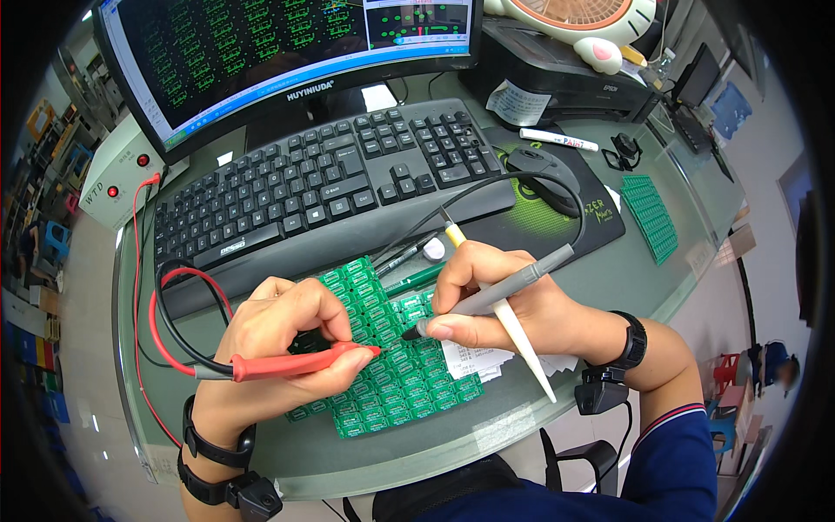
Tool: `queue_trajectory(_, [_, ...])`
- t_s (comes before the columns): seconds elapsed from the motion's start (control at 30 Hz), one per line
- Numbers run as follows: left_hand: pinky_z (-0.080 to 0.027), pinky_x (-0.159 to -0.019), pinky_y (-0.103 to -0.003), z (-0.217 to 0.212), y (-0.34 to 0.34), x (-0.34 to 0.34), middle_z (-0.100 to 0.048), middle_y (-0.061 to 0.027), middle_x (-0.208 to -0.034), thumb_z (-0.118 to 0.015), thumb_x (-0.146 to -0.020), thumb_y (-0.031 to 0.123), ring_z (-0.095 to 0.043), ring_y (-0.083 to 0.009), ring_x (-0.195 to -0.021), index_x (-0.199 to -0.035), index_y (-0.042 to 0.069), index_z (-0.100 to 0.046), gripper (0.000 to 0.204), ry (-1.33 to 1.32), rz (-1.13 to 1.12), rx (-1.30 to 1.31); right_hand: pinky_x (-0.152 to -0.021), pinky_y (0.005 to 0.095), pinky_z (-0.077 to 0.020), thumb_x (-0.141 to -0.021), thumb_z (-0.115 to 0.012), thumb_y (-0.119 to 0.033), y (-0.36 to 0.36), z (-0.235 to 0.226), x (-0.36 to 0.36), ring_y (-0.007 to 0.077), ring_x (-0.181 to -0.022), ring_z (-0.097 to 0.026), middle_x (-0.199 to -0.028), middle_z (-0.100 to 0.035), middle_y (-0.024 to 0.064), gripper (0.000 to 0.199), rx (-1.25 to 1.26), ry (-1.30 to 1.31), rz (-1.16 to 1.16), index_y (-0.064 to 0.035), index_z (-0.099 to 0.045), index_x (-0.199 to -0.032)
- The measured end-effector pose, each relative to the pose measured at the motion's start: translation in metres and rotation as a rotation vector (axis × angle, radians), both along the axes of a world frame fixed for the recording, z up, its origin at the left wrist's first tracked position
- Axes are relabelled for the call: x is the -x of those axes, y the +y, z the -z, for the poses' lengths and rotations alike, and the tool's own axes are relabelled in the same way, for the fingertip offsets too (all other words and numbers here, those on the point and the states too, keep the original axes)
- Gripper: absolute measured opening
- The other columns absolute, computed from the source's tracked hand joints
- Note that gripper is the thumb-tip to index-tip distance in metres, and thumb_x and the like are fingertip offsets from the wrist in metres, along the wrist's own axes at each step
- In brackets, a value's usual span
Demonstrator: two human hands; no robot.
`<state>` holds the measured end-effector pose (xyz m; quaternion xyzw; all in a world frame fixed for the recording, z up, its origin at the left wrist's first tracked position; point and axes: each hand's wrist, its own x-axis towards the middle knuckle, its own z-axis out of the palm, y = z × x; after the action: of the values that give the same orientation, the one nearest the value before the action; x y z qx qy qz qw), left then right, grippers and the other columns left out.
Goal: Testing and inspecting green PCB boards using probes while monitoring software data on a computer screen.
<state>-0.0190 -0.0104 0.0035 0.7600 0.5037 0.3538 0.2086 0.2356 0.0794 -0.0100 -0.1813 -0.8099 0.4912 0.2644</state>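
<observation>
A panel of small green circuit boards [374,407] lies on the glass desktop between my hands, overlapping another green panel. My left hand [291,317] is closed round a red test probe [277,365], whose tip points at the middle of the boards. From the other side, a grey-black test probe [526,277] reaches in, its dark tip close to the red one. My right hand [509,300] grips it, along with a slim white pointed stick [522,348] with a yellow band. Whether either tip touches the boards I cannot tell. Printed paper [474,358] lies beside the panel, partly under my right hand.
Beyond the boards stand a black keyboard [304,187] and a monitor [287,52]. A mouse [546,178], a white marker [558,139] and another green panel [648,217] lie to the right. Probe cables loop left past a box [117,178]. A green pen [416,278] lies behind the boards.
</observation>
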Motion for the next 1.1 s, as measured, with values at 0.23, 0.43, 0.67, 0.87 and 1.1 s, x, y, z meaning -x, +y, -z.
queue_trajectory(0.23, [-0.045, -0.076, -0.029, -0.001, 0.0, -0.001, -0.065, 0.0022, -0.071, -0.084, -0.07, 0.014, -0.062, -0.0148, -0.065, -0.078, 0.011, -0.061, 0.024, -0.048, -0.007, 0.059, -0.06, 0.0244, -0.0461, -0.087, -0.08, -0.018, -0.001, -0.003, 0.001, 0.0082, -0.073, -0.061, -0.085, -0.065, 0.0025, 0.026, 0.049, 0.01, 0.005, -0.005, -0.058, -0.093])
queue_trajectory(0.43, [-0.045, -0.072, -0.028, -0.005, 0.001, -0.001, -0.065, 0.0014, -0.071, -0.078, -0.076, 0.012, -0.063, -0.0121, -0.064, -0.091, 0.008, -0.064, 0.021, -0.044, 0.05, 0.112, -0.069, 0.0235, -0.0482, -0.09, -0.077, -0.015, 0.004, -0.012, 0.018, 0.0078, -0.084, -0.061, -0.095, -0.063, 0.0039, 0.023, 0.003, -0.002, -0.023, -0.0033, -0.061, -0.101])
queue_trajectory(0.67, [-0.043, -0.059, -0.029, -0.003, 0.003, 0.0, -0.063, -0.0023, -0.063, -0.071, -0.082, 0.012, -0.061, -0.0137, -0.054, -0.095, 0.004, -0.06, 0.019, -0.162, 0.085, 0.219, -0.079, 0.0296, -0.0537, -0.101, -0.06, -0.036, -0.01, -0.015, 0.012, 0.0127, -0.089, -0.065, -0.097, -0.066, 0.0082, 0.042, 0.36, -0.009, -0.022, -0.0031, -0.058, -0.127])
queue_trajectory(0.87, [-0.042, -0.052, -0.029, -0.003, 0.003, 0.002, -0.061, -0.0061, -0.061, -0.063, -0.086, 0.01, -0.058, -0.0154, -0.051, -0.104, 0.0, -0.056, 0.022, -0.297, 0.071, 0.34, -0.068, 0.032, -0.053, -0.099, -0.061, -0.031, -0.013, -0.004, -0.004, 0.02, -0.074, -0.066, -0.087, -0.067, 0.0113, 0.04, -0.304, 0.025, -0.108, -0.002, -0.065, -0.127])
queue_trajectory(1.1, [-0.042, -0.055, -0.033, -0.007, -0.005, -0.001, -0.06, -0.01, -0.074, -0.058, -0.086, 0.012, -0.059, -0.018, -0.062, -0.118, -0.003, -0.054, 0.035, -0.379, -0.023, 0.382, -0.058, 0.0355, -0.0521, -0.077, -0.074, -0.004, -0.028, 0.008, 0.001, 0.0254, -0.068, -0.064, -0.076, -0.06, 0.0078, 0.019, -0.432, 0.091, -0.039, -0.0042, -0.058, -0.087])
